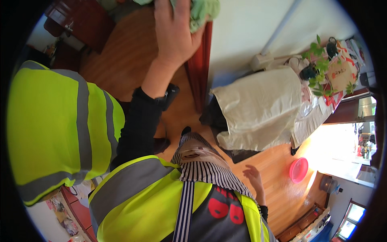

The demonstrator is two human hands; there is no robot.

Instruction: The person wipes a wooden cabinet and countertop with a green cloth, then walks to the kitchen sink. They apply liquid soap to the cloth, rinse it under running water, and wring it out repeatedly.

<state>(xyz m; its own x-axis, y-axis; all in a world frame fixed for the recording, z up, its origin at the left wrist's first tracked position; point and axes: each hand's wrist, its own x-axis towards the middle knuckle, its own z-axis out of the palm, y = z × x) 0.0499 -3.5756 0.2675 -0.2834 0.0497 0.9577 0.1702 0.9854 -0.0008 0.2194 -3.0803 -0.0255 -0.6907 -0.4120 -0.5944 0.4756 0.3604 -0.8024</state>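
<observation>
My left hand [177, 36] is raised at the top of the head view, with its fingers over a crumpled light green cloth [204, 13]. Part of the cloth is cut off by the picture's edge. Just beneath that hand runs a dark red wooden door frame [198, 81], beside a white wall [239, 33]. Whether the cloth touches the frame or the wall, I cannot tell. Lower down, my right hand [253, 176] hangs at my side with the fingers apart and nothing in it. A striped apron [208, 174] hangs down my front.
Close on my left stands a person in a yellow reflective vest [57, 121]. A pale sheet [263, 106] covers furniture along the wall, near a green potted plant [317, 66]. On the wooden floor [272, 169] sits a pink basin [298, 170]; a water jug [329, 184] lies beyond.
</observation>
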